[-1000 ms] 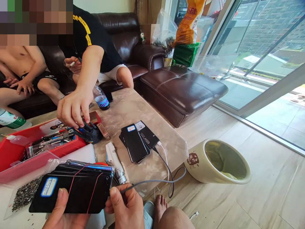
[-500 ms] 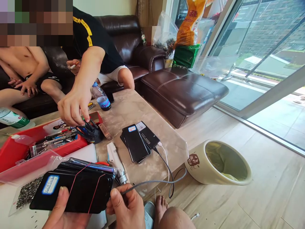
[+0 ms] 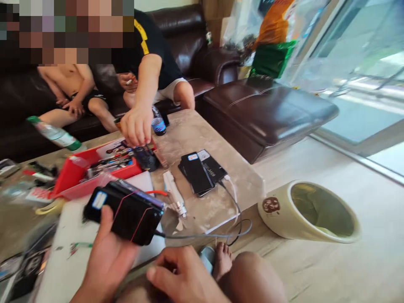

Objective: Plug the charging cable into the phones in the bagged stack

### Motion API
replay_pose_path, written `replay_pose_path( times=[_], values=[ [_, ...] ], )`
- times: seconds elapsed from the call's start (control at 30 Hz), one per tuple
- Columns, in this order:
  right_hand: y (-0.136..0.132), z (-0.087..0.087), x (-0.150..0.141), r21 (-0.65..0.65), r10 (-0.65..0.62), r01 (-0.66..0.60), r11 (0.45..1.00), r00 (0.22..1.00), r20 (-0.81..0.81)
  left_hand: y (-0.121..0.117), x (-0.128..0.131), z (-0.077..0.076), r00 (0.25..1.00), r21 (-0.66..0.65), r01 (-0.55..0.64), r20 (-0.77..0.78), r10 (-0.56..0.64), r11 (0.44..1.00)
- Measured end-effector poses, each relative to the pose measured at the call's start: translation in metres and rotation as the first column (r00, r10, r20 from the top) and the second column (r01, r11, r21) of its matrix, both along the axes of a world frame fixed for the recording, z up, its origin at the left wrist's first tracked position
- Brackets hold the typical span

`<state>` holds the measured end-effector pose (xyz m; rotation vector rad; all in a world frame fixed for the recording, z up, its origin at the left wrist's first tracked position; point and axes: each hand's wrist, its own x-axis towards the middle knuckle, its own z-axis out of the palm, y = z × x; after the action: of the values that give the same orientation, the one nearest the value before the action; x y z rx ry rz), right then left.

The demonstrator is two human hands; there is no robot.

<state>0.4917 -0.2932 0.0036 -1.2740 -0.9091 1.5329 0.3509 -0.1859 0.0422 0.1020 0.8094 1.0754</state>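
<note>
My left hand [image 3: 110, 252] holds a stack of black phones [image 3: 126, 214], bound with thin red rubber bands, with a blue-edged label on the top one. A grey cable [image 3: 195, 236] runs from the stack's right end, its dark plug against that end. My right hand [image 3: 179, 269] is below the cable, apart from the stack. Its fingers are loosely curled, the thumb stands away from them, and no object shows in it. Beyond the stack, a white electric screwdriver [image 3: 173, 191] lies on the table.
A black power bank [image 3: 214, 166] with plugged cables lies beside black phones [image 3: 197, 174] on the table [image 3: 233, 189]. A co-worker's hand [image 3: 138, 126] reaches to a dark tool holder [image 3: 147, 158] by a red toolbox [image 3: 67, 174]. A cream bin [image 3: 280, 214] stands on the floor.
My right hand has let go of the cable end and drawn back down. The cable now hangs from the stack by itself. The view has swung left.
</note>
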Motion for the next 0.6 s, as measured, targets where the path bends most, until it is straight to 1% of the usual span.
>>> replay_pose_path(
  times=[0.03,0.07,0.1,0.13,0.17,0.2,0.23,0.27,0.3,0.33,0.4,0.43,0.5,0.6],
  values=[
    [-0.005,0.007,0.008,0.016,0.049,-0.049,0.999,0.998,0.036,0.003,0.001,0.001,0.995,0.021,-0.056,-0.078,0.057,0.998],
    [-0.010,0.012,0.015,0.015,0.075,-0.075,0.997,0.997,-0.002,0.006,0.002,0.002,0.983,-0.006,-0.111,-0.150,0.109,0.994],
    [-0.013,0.016,0.022,0.033,0.056,-0.054,0.998,0.997,-0.048,0.007,0.002,0.004,0.973,-0.014,-0.142,-0.188,0.137,0.990],
    [-0.015,0.018,0.028,0.061,-0.030,0.033,0.998,0.998,-0.063,0.007,0.002,0.006,0.966,-0.027,-0.151,-0.218,0.142,0.988],
    [-0.015,0.020,0.032,0.102,-0.139,0.142,0.985,0.990,-0.035,0.006,0.001,0.009,0.961,-0.038,-0.152,-0.239,0.139,0.988],
    [-0.015,0.021,0.034,0.155,-0.244,0.238,0.959,0.969,0.024,0.005,0.001,0.011,0.959,-0.040,-0.142,-0.253,0.128,0.989],
    [-0.013,0.021,0.033,0.214,-0.320,0.293,0.932,0.942,0.103,0.002,0.000,0.013,0.957,-0.039,-0.129,-0.266,0.114,0.991],
    [-0.012,0.021,0.030,0.264,-0.345,0.291,0.920,0.920,0.188,-0.001,-0.001,0.014,0.956,-0.035,-0.116,-0.276,0.102,0.993],
    [-0.010,0.021,0.025,0.290,-0.317,0.238,0.927,0.911,0.265,-0.004,-0.001,0.015,0.955,-0.027,-0.102,-0.282,0.091,0.994],
    [-0.009,0.021,0.018,0.291,-0.247,0.151,0.945,0.911,0.331,-0.006,-0.002,0.016,0.956,-0.017,-0.089,-0.283,0.081,0.996],
    [-0.007,0.020,0.003,0.259,-0.091,-0.023,0.966,0.903,0.420,-0.010,-0.005,0.018,0.960,0.000,-0.058,-0.273,0.056,0.998],
    [-0.008,0.019,-0.005,0.244,-0.043,-0.075,0.967,0.893,0.447,-0.011,-0.008,0.020,0.963,0.010,-0.050,-0.263,0.051,0.999],
    [-0.009,0.017,-0.016,0.237,-0.018,-0.111,0.965,0.875,0.483,-0.013,-0.014,0.024,0.972,0.038,-0.048,-0.230,0.055,0.998],
    [-0.012,0.015,-0.022,0.255,-0.034,-0.113,0.960,0.860,0.508,-0.014,-0.028,0.029,0.980,0.060,-0.058,-0.188,0.068,0.997]
  ],
)
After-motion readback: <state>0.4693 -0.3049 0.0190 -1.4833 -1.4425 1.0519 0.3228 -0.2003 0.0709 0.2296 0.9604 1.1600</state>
